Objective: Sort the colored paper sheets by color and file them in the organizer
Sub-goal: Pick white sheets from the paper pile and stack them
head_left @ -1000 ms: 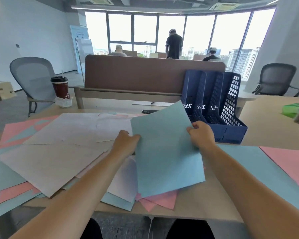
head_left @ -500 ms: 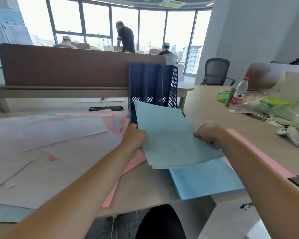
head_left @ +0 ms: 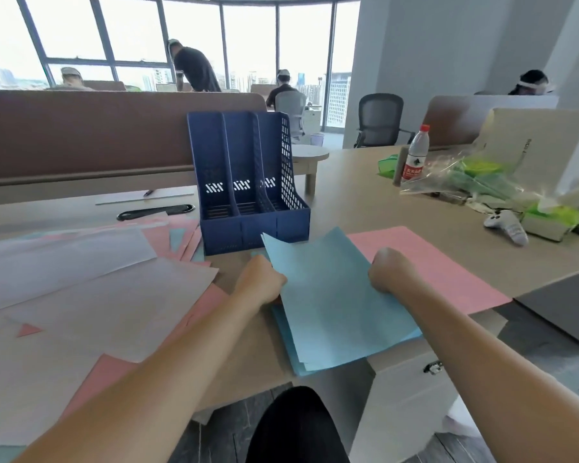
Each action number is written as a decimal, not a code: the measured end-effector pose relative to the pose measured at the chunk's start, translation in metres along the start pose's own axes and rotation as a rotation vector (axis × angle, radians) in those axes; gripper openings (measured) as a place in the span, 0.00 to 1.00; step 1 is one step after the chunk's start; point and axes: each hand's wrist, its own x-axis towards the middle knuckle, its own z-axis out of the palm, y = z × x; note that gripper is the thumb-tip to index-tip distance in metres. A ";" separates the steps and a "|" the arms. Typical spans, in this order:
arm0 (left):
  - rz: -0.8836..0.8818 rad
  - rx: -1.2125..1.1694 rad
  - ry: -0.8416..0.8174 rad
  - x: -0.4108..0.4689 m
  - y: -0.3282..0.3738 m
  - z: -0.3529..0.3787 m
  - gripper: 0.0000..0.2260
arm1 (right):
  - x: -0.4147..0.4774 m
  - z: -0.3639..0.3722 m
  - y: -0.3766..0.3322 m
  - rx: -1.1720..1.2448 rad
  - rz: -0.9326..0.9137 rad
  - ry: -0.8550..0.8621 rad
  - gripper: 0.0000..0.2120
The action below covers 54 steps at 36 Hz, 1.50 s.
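We see both hands on one blue sheet (head_left: 335, 305) low at desk centre. The left hand (head_left: 259, 284) grips its left edge, fingers curled under and hidden. The right hand (head_left: 390, 270) pinches the right edge, fist-like, knuckles up. The sheet is tilted, with its far corner pointing to 12 o'clock, and it sits over a blue pile (head_left: 310, 367) whose edges peek out at 6 and 7 o'clock and overhang the near desk (head_left: 365, 202) edge. We cannot tell whether sheet and pile touch. The organizer (head_left: 244, 182) stands upright at 12 o'clock from the hands. It is dark blue, has three slots open towards us and a mesh right wall, and stands just beyond the sheet's far corner. At 3 o'clock a pink sheet (head_left: 448, 262) lies flat, partly under the blue one. At 9 o'clock is a messy spread of pale grey sheets (head_left: 97, 295) on top of pink sheets (head_left: 178, 238), with bits of blue showing between them. A black object (head_left: 154, 212) lies at 10 o'clock, near the brown divider (head_left: 81, 135). At 2 o'clock, well apart, are a water bottle (head_left: 415, 155) with a red cap, clear plastic bags (head_left: 475, 178) with green stuff inside, a white game controller (head_left: 507, 225) and a cardboard box (head_left: 549, 142). At 5 o'clock, below the desk, is a white cabinet (head_left: 408, 396).
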 end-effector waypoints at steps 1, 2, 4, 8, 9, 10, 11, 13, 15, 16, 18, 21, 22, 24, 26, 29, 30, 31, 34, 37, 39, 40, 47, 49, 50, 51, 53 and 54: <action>-0.007 0.011 0.010 0.000 0.000 0.001 0.08 | 0.000 0.002 0.001 0.016 -0.004 0.008 0.09; -0.013 0.019 0.023 0.000 -0.001 0.001 0.11 | 0.001 0.003 0.003 0.032 -0.009 0.016 0.09; -0.022 0.031 0.052 -0.001 -0.002 0.000 0.13 | 0.001 0.006 0.005 0.054 -0.015 0.027 0.10; -0.037 0.032 0.050 -0.001 -0.004 -0.002 0.06 | -0.002 0.010 0.005 0.073 -0.028 0.046 0.10; -0.030 0.035 0.061 0.000 -0.005 -0.002 0.07 | -0.003 0.010 0.005 0.072 -0.026 0.046 0.10; -0.019 0.045 0.077 0.000 -0.006 -0.003 0.10 | -0.003 0.011 0.005 0.070 -0.022 0.045 0.11; -0.014 0.058 0.097 -0.001 -0.006 -0.003 0.12 | -0.005 0.011 0.005 0.066 -0.020 0.050 0.12; -0.018 0.098 0.133 -0.004 -0.005 -0.005 0.15 | -0.007 0.010 0.005 0.069 -0.023 0.071 0.12; -0.019 0.135 0.138 -0.008 -0.005 -0.007 0.14 | -0.011 0.010 0.004 0.067 -0.022 0.097 0.13; -0.009 0.141 0.127 -0.009 -0.004 -0.008 0.13 | -0.013 0.009 0.003 0.053 -0.019 0.116 0.14; 0.022 0.156 0.096 -0.012 -0.004 -0.010 0.10 | -0.018 0.006 -0.003 0.029 -0.024 0.166 0.15; 0.068 0.098 0.073 -0.018 -0.004 -0.016 0.05 | -0.025 0.002 -0.019 0.068 -0.088 0.202 0.16; 0.080 0.061 0.072 -0.018 -0.006 -0.018 0.05 | -0.028 0.002 -0.026 0.090 -0.117 0.202 0.15; 0.090 -0.004 0.081 -0.020 -0.011 -0.025 0.06 | -0.034 0.002 -0.044 0.137 -0.181 0.200 0.14; 0.095 -0.059 0.097 -0.024 -0.018 -0.035 0.06 | -0.040 0.003 -0.065 0.162 -0.260 0.203 0.13; 0.097 -0.085 0.152 -0.031 -0.033 -0.056 0.06 | -0.050 0.006 -0.103 0.176 -0.384 0.209 0.13; 0.095 -0.073 0.169 -0.032 -0.040 -0.065 0.06 | -0.053 0.008 -0.116 0.193 -0.415 0.194 0.13; 0.092 -0.060 0.180 -0.033 -0.046 -0.074 0.08 | -0.056 0.010 -0.130 0.211 -0.442 0.175 0.13; 0.050 -0.026 0.211 -0.037 -0.065 -0.104 0.07 | -0.064 0.020 -0.169 0.263 -0.510 0.126 0.09; -0.002 0.006 0.266 -0.040 -0.090 -0.137 0.07 | -0.074 0.033 -0.213 0.289 -0.562 0.047 0.09; -0.040 0.015 0.296 -0.041 -0.108 -0.158 0.08 | -0.081 0.042 -0.241 0.269 -0.607 -0.015 0.11; -0.062 0.017 0.310 -0.042 -0.117 -0.167 0.09 | -0.084 0.046 -0.254 0.257 -0.629 -0.048 0.12; -0.166 0.084 0.388 -0.040 -0.173 -0.216 0.07 | -0.091 0.079 -0.330 0.243 -0.686 -0.167 0.17; -0.182 0.132 0.401 -0.037 -0.188 -0.228 0.08 | -0.090 0.086 -0.347 0.233 -0.687 -0.158 0.17; -0.196 0.153 0.402 -0.035 -0.195 -0.235 0.09 | -0.089 0.089 -0.357 0.227 -0.682 -0.147 0.16; -0.204 0.177 0.401 -0.032 -0.203 -0.241 0.11 | -0.087 0.091 -0.366 0.220 -0.667 -0.135 0.16; -0.210 0.231 0.387 -0.025 -0.217 -0.252 0.14 | -0.084 0.094 -0.381 0.192 -0.621 -0.118 0.16; -0.212 0.255 0.380 -0.022 -0.223 -0.257 0.16 | -0.082 0.095 -0.387 0.167 -0.599 -0.113 0.16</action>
